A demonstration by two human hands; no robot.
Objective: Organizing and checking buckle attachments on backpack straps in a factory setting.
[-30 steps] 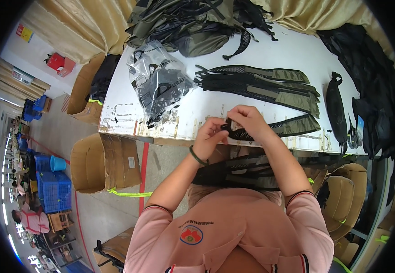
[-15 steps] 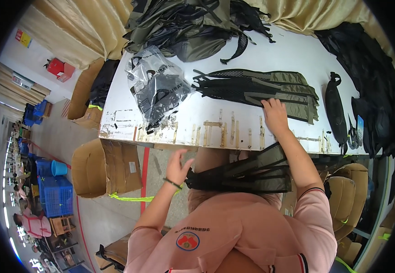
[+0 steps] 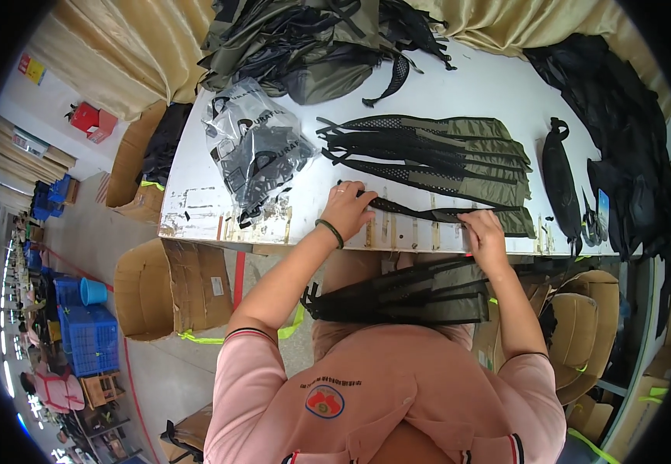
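Along the table's near edge lies one olive-and-black mesh shoulder strap (image 3: 428, 214), drawn apart from the others. My left hand (image 3: 347, 210) is closed on its narrow black end, the fingertips bent over it. Near the wide olive end, my right hand (image 3: 485, 236) pinches the same strap along its near edge. Just beyond it, several similar straps (image 3: 459, 151) lie side by side in a fanned row, mesh ends to the left and olive ends to the right. More straps (image 3: 405, 292) of this kind rest across my lap, below the table edge.
Left on the white table (image 3: 189, 193) sits a clear plastic bag (image 3: 258, 147) of dark pieces. Olive and black bags (image 3: 297, 54) are heaped behind. To the right are a long black pouch (image 3: 560, 182), scissors (image 3: 589, 220) and piled black fabric (image 3: 621, 139). Cardboard boxes (image 3: 196, 286) stand below.
My left hand has come up from beside my lap onto the table and taken a strap's narrow end. My right hand has moved nearer, and that strap now lies apart from the row.
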